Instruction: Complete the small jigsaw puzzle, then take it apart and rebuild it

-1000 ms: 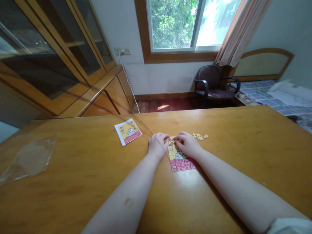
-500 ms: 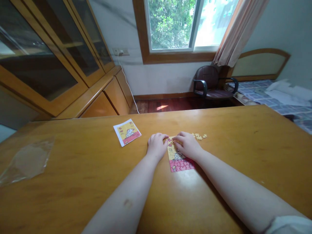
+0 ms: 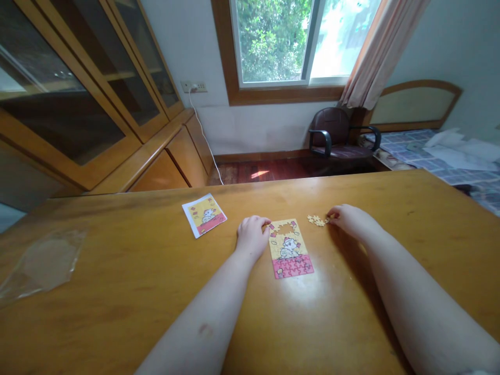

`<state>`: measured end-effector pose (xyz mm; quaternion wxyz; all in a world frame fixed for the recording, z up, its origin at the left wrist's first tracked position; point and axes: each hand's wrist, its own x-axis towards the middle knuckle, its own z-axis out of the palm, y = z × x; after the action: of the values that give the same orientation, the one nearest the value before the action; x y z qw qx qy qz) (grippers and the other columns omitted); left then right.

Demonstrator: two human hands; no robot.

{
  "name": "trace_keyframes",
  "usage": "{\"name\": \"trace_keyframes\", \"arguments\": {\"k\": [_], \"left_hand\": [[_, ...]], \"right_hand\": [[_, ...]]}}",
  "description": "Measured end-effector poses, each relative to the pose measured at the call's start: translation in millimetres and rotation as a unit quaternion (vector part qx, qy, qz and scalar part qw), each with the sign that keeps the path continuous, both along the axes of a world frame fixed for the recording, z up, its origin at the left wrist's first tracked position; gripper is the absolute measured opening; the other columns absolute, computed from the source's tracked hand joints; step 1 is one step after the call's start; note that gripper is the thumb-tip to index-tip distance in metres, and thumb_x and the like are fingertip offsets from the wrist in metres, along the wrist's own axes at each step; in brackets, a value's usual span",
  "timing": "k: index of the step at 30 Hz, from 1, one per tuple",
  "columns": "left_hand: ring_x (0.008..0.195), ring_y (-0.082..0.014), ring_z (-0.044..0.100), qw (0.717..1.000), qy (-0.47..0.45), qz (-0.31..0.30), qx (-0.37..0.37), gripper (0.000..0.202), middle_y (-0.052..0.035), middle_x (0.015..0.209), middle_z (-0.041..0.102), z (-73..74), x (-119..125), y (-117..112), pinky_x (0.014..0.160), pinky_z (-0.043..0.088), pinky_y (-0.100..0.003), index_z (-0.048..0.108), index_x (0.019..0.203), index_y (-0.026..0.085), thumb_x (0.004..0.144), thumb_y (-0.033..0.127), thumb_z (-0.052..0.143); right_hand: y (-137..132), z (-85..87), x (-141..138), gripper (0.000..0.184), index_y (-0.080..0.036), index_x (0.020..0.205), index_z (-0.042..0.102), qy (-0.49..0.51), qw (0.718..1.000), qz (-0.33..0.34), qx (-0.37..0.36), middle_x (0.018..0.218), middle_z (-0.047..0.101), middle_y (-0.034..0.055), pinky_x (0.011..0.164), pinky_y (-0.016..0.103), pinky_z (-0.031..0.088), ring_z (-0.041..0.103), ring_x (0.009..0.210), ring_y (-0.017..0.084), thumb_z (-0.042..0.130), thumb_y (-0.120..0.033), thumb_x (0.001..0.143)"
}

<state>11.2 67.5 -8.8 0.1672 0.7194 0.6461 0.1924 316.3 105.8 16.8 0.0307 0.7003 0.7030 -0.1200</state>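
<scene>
Wooden table [image 3: 156, 291], glossy, with a glass-fronted cabinet [image 3: 70, 104] beyond its left end. At far left lies a clear plastic bag [image 3: 47, 260], flat and well apart from the work. Next, a picture card [image 3: 205, 214] lies askew; its design resembles the puzzle's.

Left hand [image 3: 252, 237]: fingers bent, tips at the upper left edge of the jigsaw puzzle [image 3: 289, 250]; whether they pinch that edge cannot be told. The puzzle lies flat between the hands, with an irregular gap [image 3: 283, 229] in its upper part. Risk: uneven pressure from these fingertips could slide the sheet or spring pieces beside the gap.

To its right, loose pieces [image 3: 315, 221] sit in a small, partly overlapping cluster. Risk: a careless sweep could scatter them, and their similar yellow could lead to a wrong fit.

Right hand [image 3: 349, 219]: thumb and forefinger drawn together at the cluster's right end; whether a piece is grasped cannot be confirmed. A poor pinch could drop or flip it.
</scene>
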Motion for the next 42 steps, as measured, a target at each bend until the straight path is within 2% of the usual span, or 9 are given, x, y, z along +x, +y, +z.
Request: {"name": "trace_keyframes", "arguments": {"k": [4,7,11,16,24,30,33,36,42], "left_hand": [[0.104,-0.0221,0.054,1.0,-0.001,0.002,-0.003,0.022,-0.0024,0.105,0.067,1.0,0,0,0.093,0.039,-0.035,0.069,0.101,0.028,0.084,0.026,0.054],[0.102,-0.0218,0.054,1.0,-0.002,-0.006,0.01,0.022,-0.002,0.104,0.067,-0.5,0,0,0.092,0.039,-0.034,0.069,0.1,0.027,0.084,0.025,0.054],[0.102,-0.0217,0.054,1.0,0.0,-0.009,0.015,0.022,-0.002,0.104,0.067,-2.3,-1,1,0.092,0.039,-0.035,0.069,0.099,0.027,0.084,0.025,0.054],[0.102,-0.0219,0.054,1.0,-0.002,-0.008,0.013,0.022,-0.0021,0.104,0.067,-2.0,-1,1,0.092,0.04,-0.035,0.069,0.1,0.027,0.084,0.025,0.054],[0.103,-0.022,0.054,1.0,-0.002,-0.005,0.01,0.022,-0.0021,0.104,0.067,-2.3,-1,1,0.092,0.04,-0.035,0.069,0.1,0.027,0.084,0.025,0.054],[0.103,-0.0214,0.054,1.0,0.0,-0.001,-0.001,0.023,-0.0021,0.105,0.067,1.2,0,0,0.094,0.04,-0.034,0.069,0.1,0.027,0.083,0.024,0.054],[0.102,-0.0215,0.054,1.0,-0.001,-0.002,0.001,0.022,-0.0016,0.104,0.068,1.5,0,0,0.093,0.04,-0.034,0.069,0.1,0.027,0.083,0.025,0.055],[0.102,-0.0216,0.054,1.0,-0.002,-0.006,0.005,0.023,-0.002,0.105,0.068,0.8,0,0,0.092,0.04,-0.034,0.069,0.1,0.027,0.084,0.026,0.054],[0.103,-0.0217,0.054,1.0,0.003,-0.003,0.0,0.022,-0.0024,0.106,0.067,0.8,0,0,0.093,0.039,-0.034,0.069,0.1,0.027,0.084,0.026,0.054]], "right_hand": [[3,-4.3,-1,0.024,-0.026,0.099,0.073,0.038,0.999,0.014,0.003,0.094,0.07,0.0049,0.066,0.026,0.041,0.062,0.08,0.019,0.062,-0.029,0.078],[3,-4.7,-2,0.02,-0.023,0.092,0.074,0.044,0.999,0.018,0.003,0.092,0.07,0.0054,0.066,0.025,0.041,0.063,0.079,0.019,0.061,-0.024,0.077],[2,-3.0,-5,0.015,-0.019,0.084,0.074,0.036,0.999,0.002,-0.034,0.087,0.072,0.0066,0.066,0.025,0.042,0.064,0.079,0.02,0.062,-0.021,0.076],[-5,3.2,-10,0.013,-0.019,0.078,0.074,0.044,0.997,0.009,-0.065,0.083,0.072,0.007,0.063,0.025,0.041,0.064,0.074,0.019,0.061,-0.02,0.076],[-13,13.6,-15,0.011,-0.018,0.068,0.07,0.026,0.995,0.015,-0.098,0.065,0.067,0.0039,0.052,0.025,0.033,0.057,0.057,0.016,0.061,-0.024,0.071],[-28,25.1,-36,0.009,-0.02,0.062,0.067,-0.003,0.99,0.037,-0.134,0.061,0.064,0.004,0.049,0.027,0.032,0.054,0.053,0.017,0.063,-0.027,0.067],[-35,26.6,-50,0.009,-0.019,0.059,0.065,-0.002,0.99,0.064,-0.128,0.061,0.064,0.0051,0.048,0.027,0.032,0.053,0.051,0.016,0.063,-0.025,0.066],[-40,24.5,-59,0.005,-0.019,0.064,0.067,0.015,0.991,0.076,-0.108,0.066,0.066,0.0064,0.048,0.026,0.032,0.054,0.052,0.016,0.064,-0.022,0.064],[-42,20.8,-63,0.006,-0.02,0.068,0.065,0.064,0.988,0.106,-0.088,0.069,0.067,0.0039,0.05,0.025,0.033,0.054,0.057,0.016,0.061,-0.016,0.065]]}}
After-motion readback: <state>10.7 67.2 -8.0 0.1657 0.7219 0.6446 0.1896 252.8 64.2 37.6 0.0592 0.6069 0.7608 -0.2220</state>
